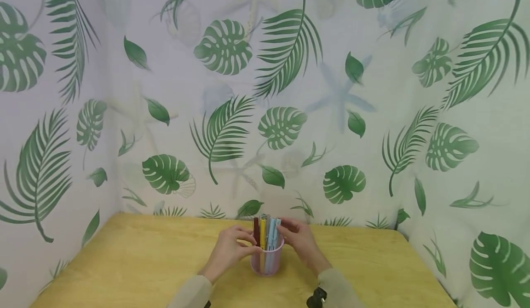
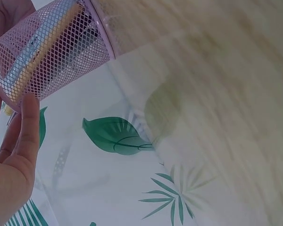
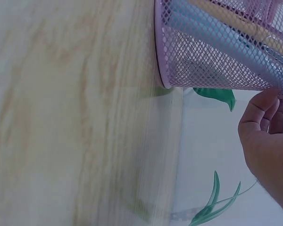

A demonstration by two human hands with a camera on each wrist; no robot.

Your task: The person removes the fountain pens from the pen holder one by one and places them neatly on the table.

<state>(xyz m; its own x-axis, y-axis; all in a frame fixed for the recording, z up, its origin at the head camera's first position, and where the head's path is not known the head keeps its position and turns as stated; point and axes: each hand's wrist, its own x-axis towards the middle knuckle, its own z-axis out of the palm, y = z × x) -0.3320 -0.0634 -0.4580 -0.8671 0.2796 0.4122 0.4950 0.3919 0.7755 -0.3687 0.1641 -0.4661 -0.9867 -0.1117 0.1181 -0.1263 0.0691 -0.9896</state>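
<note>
A pink mesh pen holder (image 1: 266, 264) stands upright on the wooden table. Several pens poke out of its top: a dark red pen (image 1: 256, 231), a yellow pen (image 1: 262, 233) and light blue pens (image 1: 271, 234) among them. My left hand (image 1: 232, 249) holds the left side of the rim, its thumb at the front edge. On the opposite side my right hand (image 1: 304, 241) grips the rim with bent fingers, close to the light blue pens. In the right wrist view, the thumb and a fingertip of the right hand (image 3: 269, 132) meet at the rim; their far side is hidden.
The yellow wood-grain table (image 1: 157, 252) runs back to a white curtain (image 1: 298, 160) printed with green leaves, which also hangs along both sides. A dark band with a black device (image 1: 316, 297) sits at the right wrist.
</note>
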